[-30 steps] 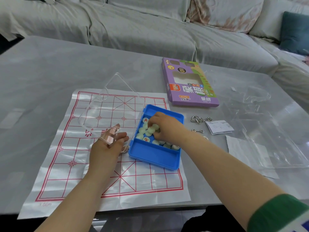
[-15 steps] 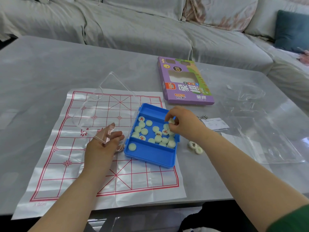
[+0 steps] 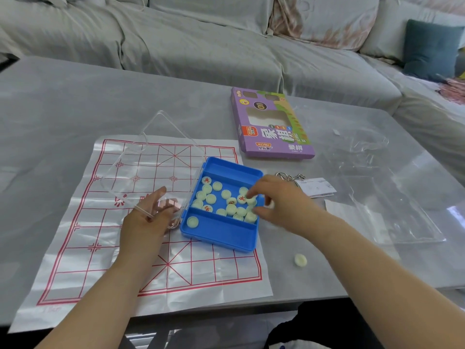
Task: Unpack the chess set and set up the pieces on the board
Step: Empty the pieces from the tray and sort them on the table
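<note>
A lone piece (image 3: 300, 260) lay nearest on the grey bench (image 3: 75, 102), right of the red-lined board sheet (image 3: 100, 260). On that sheet the left hand (image 3: 148, 222) pinched a corner of the clear lid (image 3: 151, 157) in its grip. Just beside it stood the blue tray (image 3: 219, 235) with the pieces (image 3: 210, 198) inside. The right hand (image 3: 281, 205) reached in at the tray's right wall, its grip pinching one of them. Farther off a purple box (image 3: 274, 137) lay flat
</note>
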A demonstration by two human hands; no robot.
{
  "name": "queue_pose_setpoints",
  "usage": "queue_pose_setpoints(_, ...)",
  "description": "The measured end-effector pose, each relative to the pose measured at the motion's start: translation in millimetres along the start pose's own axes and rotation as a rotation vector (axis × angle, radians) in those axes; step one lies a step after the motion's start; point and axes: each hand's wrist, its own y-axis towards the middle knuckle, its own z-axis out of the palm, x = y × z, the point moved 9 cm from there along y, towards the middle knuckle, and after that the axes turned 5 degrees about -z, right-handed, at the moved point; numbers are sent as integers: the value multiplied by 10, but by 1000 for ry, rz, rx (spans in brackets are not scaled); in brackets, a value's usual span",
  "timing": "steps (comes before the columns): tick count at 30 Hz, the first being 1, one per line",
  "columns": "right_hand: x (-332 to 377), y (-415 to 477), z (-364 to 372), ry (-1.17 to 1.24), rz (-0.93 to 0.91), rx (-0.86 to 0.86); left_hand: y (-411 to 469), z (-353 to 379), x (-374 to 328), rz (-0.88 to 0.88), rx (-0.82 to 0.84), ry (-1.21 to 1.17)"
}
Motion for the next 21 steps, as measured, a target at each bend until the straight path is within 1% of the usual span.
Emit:
queue_pose_setpoints(4,598,277,303,-135,-223,137,-13,0,-14,-8,2,-28)
queue_pose_setpoints(6,745,361,428,-227,-300,151,-24,-1,-34,-10,11,-66)
queue_pose_setpoints(8,797,411,469,-268,-337,119,-33,1,-41,-19,20,-91)
queue_pose_setpoints(11,830,432,473,-282,-363,61,-26,7,-37,-20,31,-101)
queue_pose_setpoints(17,866,461,483,-293,-365,13,-10,10,-43,7,33,-96)
queue_pose_setpoints(19,794,429,399,-267,-343,-3,8,9,-2,-12,31,-115)
queue_pose_setpoints(21,607,364,220,-165,-263,-45,26,7,19,-8,32,-90)
